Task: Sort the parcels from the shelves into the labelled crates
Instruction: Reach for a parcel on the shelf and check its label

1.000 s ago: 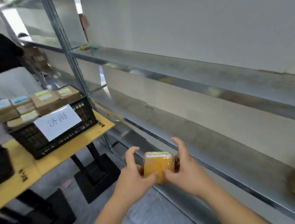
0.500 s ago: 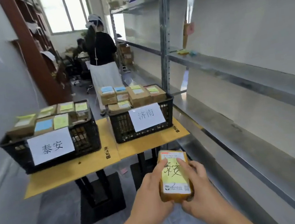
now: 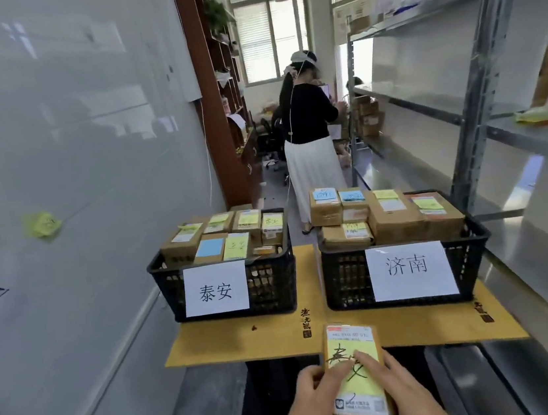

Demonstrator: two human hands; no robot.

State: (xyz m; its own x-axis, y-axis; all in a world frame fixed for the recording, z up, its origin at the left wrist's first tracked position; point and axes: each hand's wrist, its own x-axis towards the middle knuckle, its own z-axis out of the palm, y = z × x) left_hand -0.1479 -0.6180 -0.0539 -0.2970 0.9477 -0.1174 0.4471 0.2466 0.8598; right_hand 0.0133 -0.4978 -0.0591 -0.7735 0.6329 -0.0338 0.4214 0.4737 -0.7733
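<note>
A small brown parcel (image 3: 350, 342) with a yellow handwritten note on top is held low in the middle, face up. My left hand (image 3: 316, 405) grips its left side and my right hand (image 3: 404, 394) its right side, thumbs on the note. Straight ahead on a yellow tabletop (image 3: 247, 338) stand two black crates with paper labels. The left crate (image 3: 272, 287) reads 泰安 and the right crate (image 3: 344, 281) reads 济南. Both hold several brown parcels with coloured notes, piled above the rims.
A grey metal shelf rack (image 3: 480, 102) runs along the right, with coloured notes on its middle shelf. A whiteboard wall (image 3: 70, 163) lines the left. A person in a black top and white skirt (image 3: 309, 141) stands behind the crates in the aisle.
My view has turned left from the shelves and moved closer, so both crates now face me. The parcel stays in both hands, turned label-up, and is nearer the table.
</note>
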